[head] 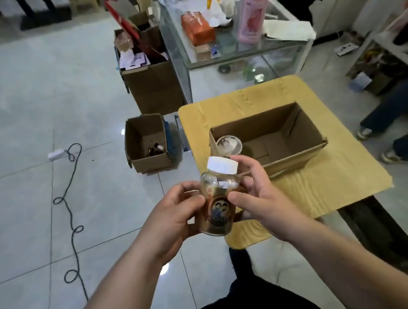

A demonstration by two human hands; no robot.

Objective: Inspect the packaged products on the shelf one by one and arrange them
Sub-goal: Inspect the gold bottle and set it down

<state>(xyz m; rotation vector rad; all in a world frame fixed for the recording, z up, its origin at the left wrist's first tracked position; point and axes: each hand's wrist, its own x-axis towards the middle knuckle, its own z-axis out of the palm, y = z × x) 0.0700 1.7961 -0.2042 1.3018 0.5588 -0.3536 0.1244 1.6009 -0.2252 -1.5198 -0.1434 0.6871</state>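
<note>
Left hand (176,216) and right hand (258,194) hold a small clear bottle (218,202) by the near-left edge of the yellow tabletop (336,187)
Each grip is curled round the bottle's sides, thumbs on its pictured label, its white cap (222,165) pointing away; just beyond it an open cardboard box (299,157) sits on the tabletop, with a round lidded can (229,145) in its near-left corner

Clear bottle (218,202), white cap (222,164), brownish picture label, near upright, held between left hand (171,218) and right hand (263,198). Silver-lidded can (229,145) upright in cardboard box (301,154) left corner.
</note>
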